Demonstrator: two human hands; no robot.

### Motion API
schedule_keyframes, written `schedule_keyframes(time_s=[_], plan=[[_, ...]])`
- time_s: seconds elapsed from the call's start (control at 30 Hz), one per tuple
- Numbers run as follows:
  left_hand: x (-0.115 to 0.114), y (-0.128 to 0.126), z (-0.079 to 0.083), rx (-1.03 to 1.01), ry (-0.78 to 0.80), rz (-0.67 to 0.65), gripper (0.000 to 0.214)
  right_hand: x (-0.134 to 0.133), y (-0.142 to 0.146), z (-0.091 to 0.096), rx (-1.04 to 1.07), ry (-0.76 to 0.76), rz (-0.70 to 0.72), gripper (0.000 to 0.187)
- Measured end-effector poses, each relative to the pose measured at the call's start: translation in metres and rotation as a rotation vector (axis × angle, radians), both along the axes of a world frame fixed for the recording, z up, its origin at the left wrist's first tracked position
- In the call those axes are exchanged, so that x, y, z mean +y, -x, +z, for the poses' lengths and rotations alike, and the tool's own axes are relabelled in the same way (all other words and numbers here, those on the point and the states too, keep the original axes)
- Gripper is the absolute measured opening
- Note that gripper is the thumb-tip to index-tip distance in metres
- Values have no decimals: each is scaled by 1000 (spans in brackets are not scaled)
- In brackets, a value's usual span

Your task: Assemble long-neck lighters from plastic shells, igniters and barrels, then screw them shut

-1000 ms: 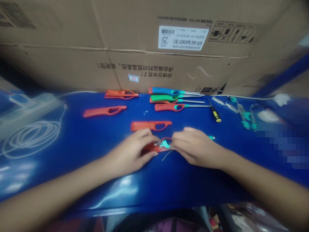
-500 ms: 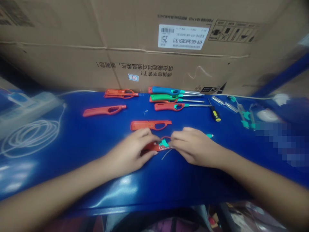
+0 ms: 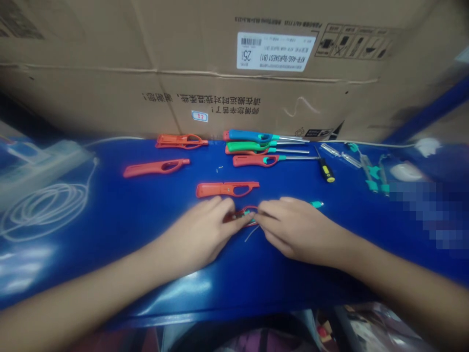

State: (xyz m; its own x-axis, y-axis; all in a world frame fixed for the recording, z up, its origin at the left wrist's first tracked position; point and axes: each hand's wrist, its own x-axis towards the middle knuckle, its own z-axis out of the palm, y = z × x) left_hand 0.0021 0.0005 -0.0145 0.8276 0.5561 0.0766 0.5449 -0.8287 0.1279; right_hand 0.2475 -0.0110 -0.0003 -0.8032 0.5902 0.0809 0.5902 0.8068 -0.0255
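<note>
Red lighter shell (image 3: 240,215) lies flat on the blue bench (image 3: 146,215), mostly covered, teal trigger piece (image 3: 249,212) at its loop, thin wire (image 3: 251,233) trailing out.

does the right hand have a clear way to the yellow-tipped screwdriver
Probably yes. Between the right hand and the screwdriver there is just blue table and a small teal piece. But its fingers are on the red shell, so it would have to let go first.

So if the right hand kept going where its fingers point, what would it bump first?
The right hand would probably meet the orange lighter half it touches, then the left hand.
</note>
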Motion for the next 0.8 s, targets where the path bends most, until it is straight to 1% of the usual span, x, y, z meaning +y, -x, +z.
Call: schedule_keyframes(time_s=[0.1,0.2,0.3,0.47,0.53,0.6,0.67,0.73,0.8], plan=[[-1,-1,2,31,-3,2,45,3,-7,3,87,58,-60,24],[-2,-1,3,23,2,4,44,12,-16,4,156,-13,-147,26],[-2,0,4,11,-5,7,43,22,-25,3,175,-94,-239,26],[-2,2,4,38,-17,-1,48,34,-36,3,174,-53,-462,25],[-2,2,4,44,-19,-3,50,42,-43,2,211,-19,-537,24],[-1,2,4,44,-16,-4,49,53,-54,1,290,-3,-579,24],[-1,2,4,42,-12,-4,48,68,-72,0,370,-47,-642,25],[-1,2,3,40,-9,-1,48,82,-96,-2,348,-144,-772,31],[-1,3,3,34,0,-1,47,94,-122,-2,228,-163,-1018,41]])
